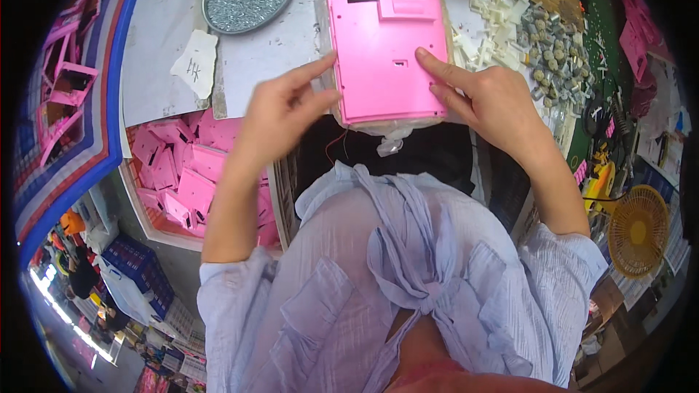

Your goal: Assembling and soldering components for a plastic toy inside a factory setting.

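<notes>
At the bench (251, 65): pink panel (375, 87).
Left hand (284, 113), fingers parted; right hand (495, 102), closure indeterminate; uneven pressure could skew panel.

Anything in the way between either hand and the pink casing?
Nothing visible. The left hand has its fingertips at the casing's left edge; the right hand has fingertips over its right side. The white plastic parts lie off to the right, not between.
</notes>
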Demonstrator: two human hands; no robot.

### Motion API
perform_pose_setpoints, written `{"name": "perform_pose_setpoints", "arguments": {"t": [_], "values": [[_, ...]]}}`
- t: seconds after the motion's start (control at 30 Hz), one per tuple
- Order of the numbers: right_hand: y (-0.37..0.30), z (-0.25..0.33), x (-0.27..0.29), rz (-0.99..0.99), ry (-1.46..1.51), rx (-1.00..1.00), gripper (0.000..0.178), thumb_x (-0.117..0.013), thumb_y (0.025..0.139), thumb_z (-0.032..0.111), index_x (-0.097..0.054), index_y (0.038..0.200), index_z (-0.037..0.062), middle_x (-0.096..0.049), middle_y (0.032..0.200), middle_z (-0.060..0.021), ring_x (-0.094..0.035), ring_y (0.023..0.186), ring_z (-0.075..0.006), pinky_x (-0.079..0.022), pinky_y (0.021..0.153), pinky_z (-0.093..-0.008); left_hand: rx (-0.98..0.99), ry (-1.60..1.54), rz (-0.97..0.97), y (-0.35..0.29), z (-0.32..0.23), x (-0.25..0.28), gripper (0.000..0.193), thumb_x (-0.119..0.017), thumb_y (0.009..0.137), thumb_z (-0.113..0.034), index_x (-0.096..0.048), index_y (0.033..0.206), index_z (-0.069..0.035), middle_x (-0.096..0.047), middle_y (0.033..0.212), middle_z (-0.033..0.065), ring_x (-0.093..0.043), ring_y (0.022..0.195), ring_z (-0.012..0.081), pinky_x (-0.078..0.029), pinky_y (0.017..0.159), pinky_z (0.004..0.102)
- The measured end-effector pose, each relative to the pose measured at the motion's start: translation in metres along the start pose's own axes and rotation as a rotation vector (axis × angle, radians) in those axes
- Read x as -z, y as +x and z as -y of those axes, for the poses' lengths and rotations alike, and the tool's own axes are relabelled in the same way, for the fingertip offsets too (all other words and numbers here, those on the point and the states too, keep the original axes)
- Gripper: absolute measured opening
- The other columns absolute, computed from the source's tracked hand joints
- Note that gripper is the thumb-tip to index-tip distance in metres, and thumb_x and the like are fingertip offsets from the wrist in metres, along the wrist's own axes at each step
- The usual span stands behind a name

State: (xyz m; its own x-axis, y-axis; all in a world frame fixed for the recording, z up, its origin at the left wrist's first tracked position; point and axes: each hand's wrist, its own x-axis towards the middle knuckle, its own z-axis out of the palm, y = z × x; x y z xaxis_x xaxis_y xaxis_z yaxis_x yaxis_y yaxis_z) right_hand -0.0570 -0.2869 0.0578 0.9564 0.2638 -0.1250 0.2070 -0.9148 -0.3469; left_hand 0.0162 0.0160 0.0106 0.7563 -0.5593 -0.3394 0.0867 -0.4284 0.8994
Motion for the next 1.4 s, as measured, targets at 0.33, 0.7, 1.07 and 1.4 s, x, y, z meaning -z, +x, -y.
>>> {"name": "perform_pose_setpoints", "arguments": {"t": [0.33, 0.7, 1.07, 1.4], "values": [[0.028, 0.012, 0.016, 0.016, -0.248, 0.276, 0.034, -0.073, 0.082, 0.025, -0.070, 0.107, 0.0022, -0.065, 0.066, -0.0090, -0.067, 0.071, -0.0279, -0.050, 0.060, -0.0435, -0.438, 0.908, -0.695, 0.076, 0.008, 0.084, 0.020, -0.078, 0.082, -0.022, -0.074, 0.095, -0.007, -0.066, 0.101, 0.0135, -0.064, 0.097, 0.0346, -0.050, 0.087, 0.0416], [0.021, 0.021, 0.010, 0.048, -0.200, 0.163, 0.044, -0.068, 0.081, 0.015, -0.067, 0.121, -0.0021, -0.065, 0.070, -0.0096, -0.067, 0.074, -0.0280, -0.053, 0.060, -0.0447, -0.611, 0.794, -0.144, 0.022, -0.019, -0.008, 0.063, -0.080, 0.076, -0.042, -0.067, 0.133, -0.019, -0.054, 0.150, 0.0030, -0.048, 0.130, 0.0303, -0.030, 0.105, 0.0510], [-0.002, 0.015, 0.000, 0.053, -0.166, -0.011, 0.044, -0.072, 0.089, 0.032, -0.069, 0.125, 0.0074, -0.061, 0.062, -0.0100, -0.065, 0.062, -0.0284, -0.051, 0.055, -0.0437, -0.691, 0.948, 0.005, 0.031, -0.049, -0.017, 0.060, -0.077, 0.080, -0.039, -0.063, 0.135, -0.020, -0.058, 0.141, 0.0085, -0.052, 0.131, 0.0257, -0.032, 0.111, 0.0507], [0.026, -0.051, 0.004, -0.044, 0.663, -0.307, 0.020, -0.074, 0.091, 0.015, -0.074, 0.102, -0.0012, -0.070, 0.069, -0.0073, -0.064, 0.056, -0.0127, -0.049, 0.053, -0.0281, -0.683, 0.977, 0.086, 0.031, -0.060, -0.025, 0.056, -0.077, 0.082, -0.028, -0.063, 0.132, -0.007, -0.056, 0.147, 0.0080, -0.048, 0.139, 0.0250, -0.026, 0.118, 0.0539]]}}
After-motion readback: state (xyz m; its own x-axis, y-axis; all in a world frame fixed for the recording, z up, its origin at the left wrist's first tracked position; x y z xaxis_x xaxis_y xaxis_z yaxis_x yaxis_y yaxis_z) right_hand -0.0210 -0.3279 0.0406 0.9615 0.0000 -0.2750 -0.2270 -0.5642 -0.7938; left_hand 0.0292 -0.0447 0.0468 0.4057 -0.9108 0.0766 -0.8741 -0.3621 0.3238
